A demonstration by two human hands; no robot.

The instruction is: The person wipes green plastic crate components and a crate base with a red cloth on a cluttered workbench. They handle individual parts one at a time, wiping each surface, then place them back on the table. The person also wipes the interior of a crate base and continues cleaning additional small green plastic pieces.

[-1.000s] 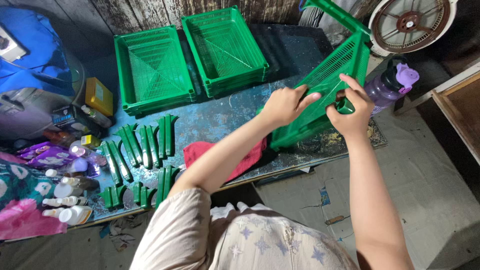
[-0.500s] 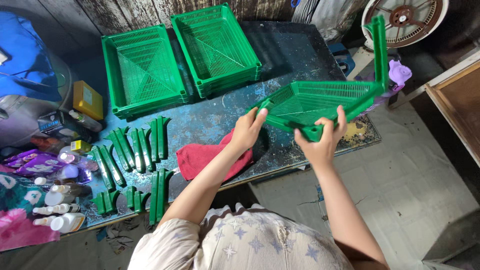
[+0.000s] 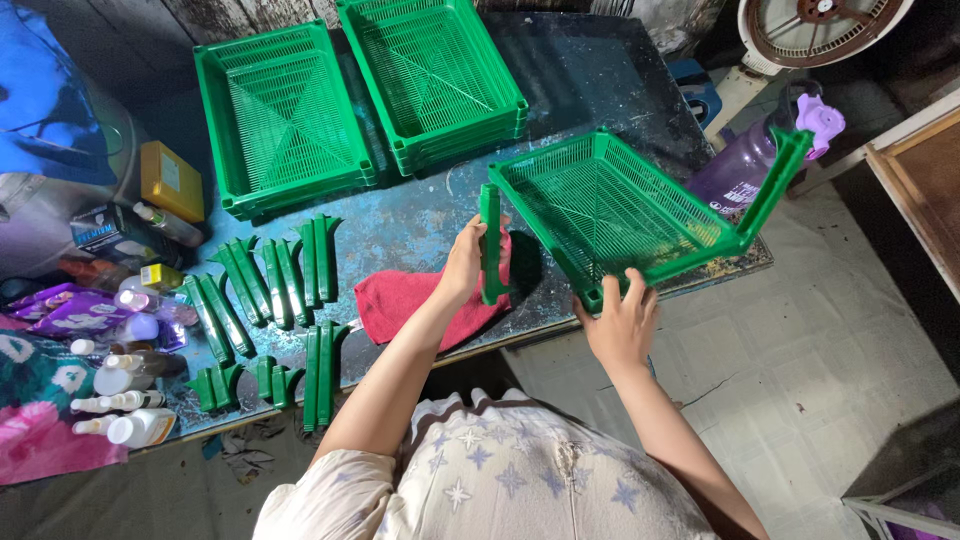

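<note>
Green plastic tray (image 3: 610, 205), slatted mesh floor, low latticed walls, now held nearly level above the near right edge of the table (image 3: 600, 70); half a second ago it tilted more, one leg pointing straight up. Two green legs are fitted at its corners: one (image 3: 490, 245) hangs at the near left corner, one (image 3: 772, 185) juts up and right at the far right corner. Left hand (image 3: 465, 262) has shifted onto the left leg, fingers wrapped around it. Right hand (image 3: 622, 320) clasps the near corner rim, thumb on top.

Red cloth (image 3: 425, 300), soft and rumpled, lies on the table under the left hand. Loose green legs (image 3: 275, 285), narrow with flared feet, lie in rows to the left. Two stacks of matching trays (image 3: 360, 100) sit at the far side. Table surface is worn blue and dark, scuffed. Purple bottle (image 3: 760, 155) stands off the right edge, beside the raised leg.
</note>
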